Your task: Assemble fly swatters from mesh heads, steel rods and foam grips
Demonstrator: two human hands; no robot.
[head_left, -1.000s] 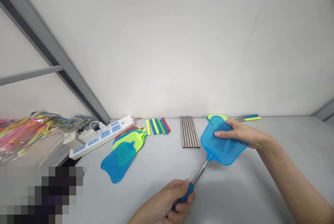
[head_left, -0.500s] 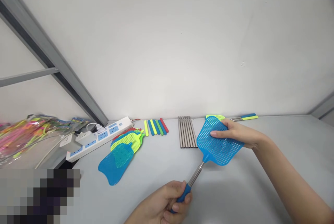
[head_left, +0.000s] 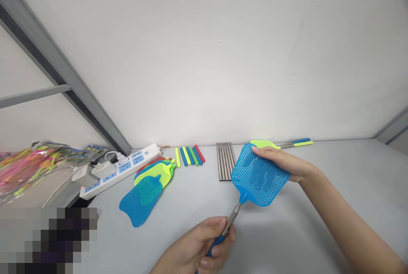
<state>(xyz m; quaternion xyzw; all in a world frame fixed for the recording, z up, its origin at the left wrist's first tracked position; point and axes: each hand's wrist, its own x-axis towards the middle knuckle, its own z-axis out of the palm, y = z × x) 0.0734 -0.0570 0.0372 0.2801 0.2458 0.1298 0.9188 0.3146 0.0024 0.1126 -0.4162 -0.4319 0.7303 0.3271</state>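
A blue fly swatter [head_left: 261,178] with a perforated head is held between both hands, its head up and to the right. My left hand [head_left: 207,240] is closed around its blue grip and the lower end of the metal shaft. My right hand [head_left: 282,161] grips the head at its far edge, thumb on the front, with the other fingers behind the mesh. Beyond it, a yellow swatter head [head_left: 263,143] and two handles, one blue and one yellow [head_left: 302,143], lie near the wall. Steel telescopic rods [head_left: 225,161] lie in a row, partly covered by the blue head.
Loose swatter heads [head_left: 142,201] in blue, yellow, green and red overlap at the left. Coloured grips [head_left: 190,156] lie in a row by the wall. A white power strip [head_left: 124,167] with plugs and cables borders the left side, beside plastic-bagged items [head_left: 38,159].
The swatter head has moved left and slightly down with my right hand, covering more of the rods. My left hand has slid up the handle toward the metal shaft.
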